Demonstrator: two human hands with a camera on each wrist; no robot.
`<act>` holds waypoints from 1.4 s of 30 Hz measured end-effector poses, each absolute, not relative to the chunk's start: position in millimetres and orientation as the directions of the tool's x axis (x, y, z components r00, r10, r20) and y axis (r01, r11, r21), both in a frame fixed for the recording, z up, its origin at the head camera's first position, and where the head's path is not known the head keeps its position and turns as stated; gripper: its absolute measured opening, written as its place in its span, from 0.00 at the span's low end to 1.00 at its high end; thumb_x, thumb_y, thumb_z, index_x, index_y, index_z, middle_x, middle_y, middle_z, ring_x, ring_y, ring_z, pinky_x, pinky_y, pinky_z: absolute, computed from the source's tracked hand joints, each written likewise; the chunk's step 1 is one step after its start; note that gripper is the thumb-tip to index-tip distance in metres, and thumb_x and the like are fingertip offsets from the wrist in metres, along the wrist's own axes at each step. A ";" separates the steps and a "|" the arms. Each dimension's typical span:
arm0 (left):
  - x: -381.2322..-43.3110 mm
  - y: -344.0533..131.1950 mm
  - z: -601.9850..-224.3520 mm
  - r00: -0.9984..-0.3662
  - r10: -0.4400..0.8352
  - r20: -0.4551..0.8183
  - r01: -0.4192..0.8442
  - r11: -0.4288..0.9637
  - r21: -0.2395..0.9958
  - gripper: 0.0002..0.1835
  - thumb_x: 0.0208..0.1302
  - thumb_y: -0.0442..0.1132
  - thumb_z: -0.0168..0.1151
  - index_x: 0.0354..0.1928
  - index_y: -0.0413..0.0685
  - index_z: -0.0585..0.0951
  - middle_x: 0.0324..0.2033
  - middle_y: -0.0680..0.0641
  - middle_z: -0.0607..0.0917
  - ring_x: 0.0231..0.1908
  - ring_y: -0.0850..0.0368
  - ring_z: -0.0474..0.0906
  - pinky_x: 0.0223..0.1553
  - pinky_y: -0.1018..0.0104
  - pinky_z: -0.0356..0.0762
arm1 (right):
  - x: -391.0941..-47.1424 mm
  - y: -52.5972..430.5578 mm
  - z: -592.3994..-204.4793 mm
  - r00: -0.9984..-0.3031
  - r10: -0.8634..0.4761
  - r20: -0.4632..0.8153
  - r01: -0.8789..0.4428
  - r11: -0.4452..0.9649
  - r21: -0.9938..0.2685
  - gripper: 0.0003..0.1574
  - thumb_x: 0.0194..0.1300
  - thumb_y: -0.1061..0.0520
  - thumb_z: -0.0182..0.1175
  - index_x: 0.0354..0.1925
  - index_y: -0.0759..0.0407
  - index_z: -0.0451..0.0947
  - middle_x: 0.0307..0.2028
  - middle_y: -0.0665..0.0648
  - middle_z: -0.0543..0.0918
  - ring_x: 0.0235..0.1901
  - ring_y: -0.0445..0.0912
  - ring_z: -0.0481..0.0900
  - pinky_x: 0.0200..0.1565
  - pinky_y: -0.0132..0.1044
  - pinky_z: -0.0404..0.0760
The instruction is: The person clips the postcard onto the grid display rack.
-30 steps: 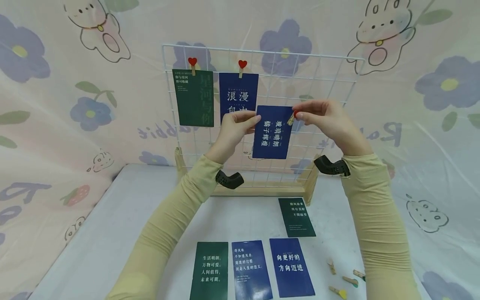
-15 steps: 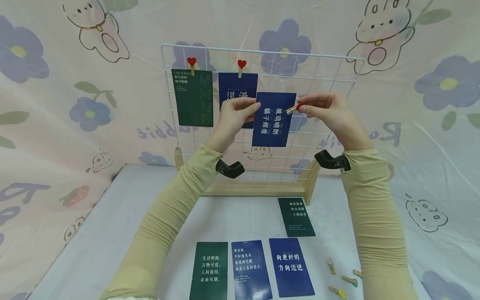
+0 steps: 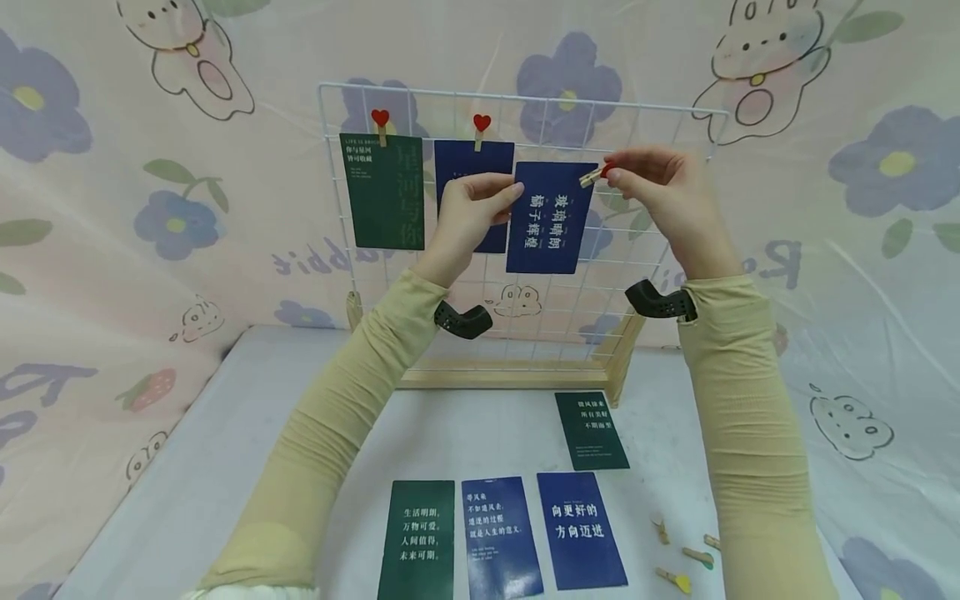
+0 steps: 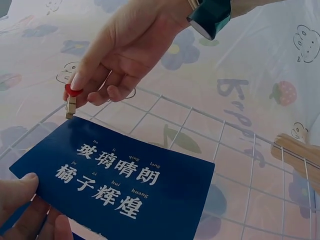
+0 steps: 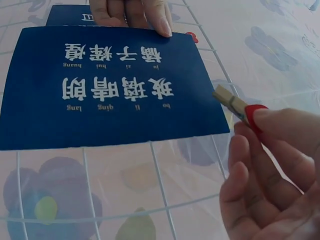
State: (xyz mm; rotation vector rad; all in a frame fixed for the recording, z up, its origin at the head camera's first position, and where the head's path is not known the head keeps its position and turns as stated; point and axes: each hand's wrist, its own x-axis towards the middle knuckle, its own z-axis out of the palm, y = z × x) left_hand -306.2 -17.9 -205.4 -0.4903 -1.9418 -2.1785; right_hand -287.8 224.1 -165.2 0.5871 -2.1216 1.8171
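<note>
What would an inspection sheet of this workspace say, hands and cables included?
Surface: white tabletop; four cards lie on it.
Job's things: held blue card and red-heart clip; wooden-based wire rack with two clipped cards.
Clutter: at least four loose wooden clips near the right sleeve.
Hands: left hand pinches the blue card; right hand pinches the red-heart clip at the card's edge, contact unclear.
Cables: nothing seen.
Surroundings: backdrop printed with flowers and rabbits.

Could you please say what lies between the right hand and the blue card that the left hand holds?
The right wrist view shows a wooden clip with a red heart, pinched by the right hand and pointing at the blue card.
</note>
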 end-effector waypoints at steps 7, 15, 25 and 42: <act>-311.4 -12.3 -200.4 -0.930 0.065 0.361 0.350 -0.138 0.926 0.13 0.62 0.34 0.65 0.47 0.37 0.83 0.36 0.48 0.83 0.33 0.58 0.78 0.43 0.67 0.80 | -294.4 215.5 -157.2 -0.866 -0.067 0.495 -0.498 0.183 -0.848 0.17 0.60 0.61 0.67 0.48 0.65 0.82 0.39 0.54 0.84 0.39 0.45 0.78 0.41 0.31 0.72; -316.3 -9.3 -198.6 -0.940 0.030 0.341 0.336 -0.110 0.935 0.12 0.61 0.35 0.65 0.47 0.39 0.84 0.35 0.48 0.83 0.32 0.58 0.78 0.42 0.67 0.80 | -304.2 205.4 -158.1 -0.795 -0.026 0.606 -0.598 0.202 -0.776 0.15 0.59 0.64 0.67 0.46 0.66 0.83 0.37 0.53 0.85 0.37 0.44 0.79 0.39 0.30 0.73; -319.6 -8.1 -196.2 -0.936 -0.014 0.352 0.352 -0.085 0.932 0.12 0.60 0.35 0.67 0.45 0.41 0.85 0.36 0.47 0.85 0.31 0.58 0.79 0.38 0.69 0.81 | -302.6 195.7 -147.1 -0.728 -0.014 0.685 -0.657 0.301 -0.691 0.10 0.61 0.67 0.63 0.42 0.68 0.83 0.34 0.51 0.84 0.35 0.43 0.78 0.40 0.29 0.74; -319.0 -3.9 -193.7 -0.864 -0.119 0.489 0.472 0.142 0.870 0.10 0.58 0.37 0.69 0.42 0.43 0.87 0.31 0.49 0.87 0.26 0.57 0.80 0.31 0.72 0.80 | -321.1 193.1 -144.5 -0.703 0.020 0.711 -0.628 0.453 -0.634 0.07 0.62 0.64 0.64 0.39 0.65 0.85 0.31 0.49 0.83 0.31 0.43 0.77 0.38 0.29 0.74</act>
